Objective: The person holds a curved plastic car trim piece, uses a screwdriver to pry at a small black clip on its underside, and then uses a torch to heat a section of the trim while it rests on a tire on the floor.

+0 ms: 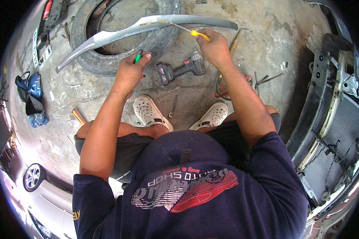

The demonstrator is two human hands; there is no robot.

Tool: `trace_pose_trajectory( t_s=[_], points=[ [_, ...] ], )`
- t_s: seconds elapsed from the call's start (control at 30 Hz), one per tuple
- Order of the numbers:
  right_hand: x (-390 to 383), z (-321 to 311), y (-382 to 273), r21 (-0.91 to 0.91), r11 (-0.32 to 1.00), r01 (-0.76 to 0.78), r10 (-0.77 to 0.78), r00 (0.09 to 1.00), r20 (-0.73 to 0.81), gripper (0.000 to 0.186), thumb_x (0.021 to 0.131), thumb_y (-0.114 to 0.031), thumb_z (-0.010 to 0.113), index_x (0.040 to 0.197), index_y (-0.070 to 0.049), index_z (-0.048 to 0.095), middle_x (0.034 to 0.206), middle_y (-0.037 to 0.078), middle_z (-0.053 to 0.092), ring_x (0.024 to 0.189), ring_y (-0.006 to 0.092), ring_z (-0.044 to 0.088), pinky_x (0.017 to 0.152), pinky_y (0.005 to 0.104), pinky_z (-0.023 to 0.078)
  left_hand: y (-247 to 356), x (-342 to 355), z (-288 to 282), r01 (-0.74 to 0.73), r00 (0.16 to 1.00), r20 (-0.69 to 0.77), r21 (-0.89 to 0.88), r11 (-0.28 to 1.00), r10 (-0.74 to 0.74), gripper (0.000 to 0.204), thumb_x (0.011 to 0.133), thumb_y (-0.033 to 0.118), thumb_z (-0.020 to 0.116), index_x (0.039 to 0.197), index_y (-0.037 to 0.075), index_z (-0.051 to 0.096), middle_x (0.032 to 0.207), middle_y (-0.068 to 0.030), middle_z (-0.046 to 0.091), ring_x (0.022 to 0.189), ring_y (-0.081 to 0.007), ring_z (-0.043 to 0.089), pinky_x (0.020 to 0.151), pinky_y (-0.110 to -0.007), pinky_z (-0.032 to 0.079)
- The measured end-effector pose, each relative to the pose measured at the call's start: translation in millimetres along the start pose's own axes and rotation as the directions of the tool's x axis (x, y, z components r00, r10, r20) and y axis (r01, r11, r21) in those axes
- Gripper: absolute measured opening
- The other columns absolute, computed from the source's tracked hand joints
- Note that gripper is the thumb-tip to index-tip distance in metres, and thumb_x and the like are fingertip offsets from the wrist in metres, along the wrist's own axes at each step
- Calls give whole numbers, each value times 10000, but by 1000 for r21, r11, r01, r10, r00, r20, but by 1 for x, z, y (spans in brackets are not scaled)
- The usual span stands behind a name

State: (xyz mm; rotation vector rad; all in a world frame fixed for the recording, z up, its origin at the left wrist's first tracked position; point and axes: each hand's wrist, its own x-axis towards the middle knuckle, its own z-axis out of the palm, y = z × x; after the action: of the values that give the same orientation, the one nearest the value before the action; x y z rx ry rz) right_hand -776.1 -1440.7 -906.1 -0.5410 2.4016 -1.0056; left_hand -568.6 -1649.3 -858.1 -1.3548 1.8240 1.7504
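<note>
Both hands' fingers closed, left hand (pixel 129 72) on green tool (pixel 138 56), right hand (pixel 214 47) on yellow screwdriver (pixel 199 35), tip at grey strip (pixel 115 36) atop tire (pixel 95 63); low angle, light pressure probably best

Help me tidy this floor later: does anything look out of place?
Mildly, yes: a wrench lies loose between the white shoes, and a power drill lies just beyond it. Both seem misplaced because they could be stepped on.

On my feed I see a navy T-shirt (pixel 195 161) with red-and-grey print (pixel 203 197), black shorts (pixel 125 157), white perforated clogs (pixel 147 111).
</note>
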Motion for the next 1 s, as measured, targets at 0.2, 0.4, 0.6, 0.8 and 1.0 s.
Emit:
trace_pose_trajectory(
  t_s=[0.2, 0.4, 0.6, 0.8, 1.0],
  points=[
    [-2, -1, -5, 1, 998, -62, 62, 998, 19, 346, 934, -266, 704, 1210, -70, 773, 1071, 267, 765, 1015, 437, 740, 926, 475, 579, 2, 0, 0, 12, 1000, 1, 24, 1000, -12, 494, 1020, 450, 723, 1334, 69, 722, 1392, -130, 674, 1105, -244, 677, 883, -345, 607],
    [-1, 1, 2, 13, 1000, -23, 23, 1000, -7, 357, 938, -276, 703, 1215, -62, 767, 1035, 272, 766, 986, 437, 745, 906, 472, 585, 5, -4, 2, -16, 1000, 0, 36, 999, 16, 481, 1029, 444, 702, 1335, 74, 725, 1399, -133, 680, 1088, -233, 671, 906, -360, 579],
    [-3, 2, -1, -2, 998, -64, 64, 998, 9, 354, 940, -278, 698, 1210, -61, 769, 1009, 269, 768, 962, 432, 750, 891, 471, 589, 9, -6, 0, 1, 1000, 16, 84, 996, -2, 488, 1029, 454, 694, 1350, 88, 719, 1431, -145, 673, 1163, -267, 671, 939, -374, 563],
    [-3, 5, 2, 27, 997, -67, 67, 998, -9, 352, 943, -284, 697, 1202, -58, 772, 983, 269, 769, 934, 424, 754, 879, 471, 591, 5, -6, 3, 8, 1000, -8, 12, 1000, -8, 508, 1020, 478, 699, 1354, 96, 717, 1444, -156, 667, 1195, -279, 670, 1020, -411, 521],
    [-5, 3, 0, 4, 997, -80, 80, 997, 5, 345, 946, -276, 694, 1198, -53, 773, 984, 265, 771, 931, 421, 756, 876, 469, 593, 8, -8, 2, 8, 1000, 8, 45, 999, -9, 508, 1021, 470, 700, 1361, 92, 709, 1454, -141, 656, 1190, -273, 669, 1002, -401, 527]
  ],
)
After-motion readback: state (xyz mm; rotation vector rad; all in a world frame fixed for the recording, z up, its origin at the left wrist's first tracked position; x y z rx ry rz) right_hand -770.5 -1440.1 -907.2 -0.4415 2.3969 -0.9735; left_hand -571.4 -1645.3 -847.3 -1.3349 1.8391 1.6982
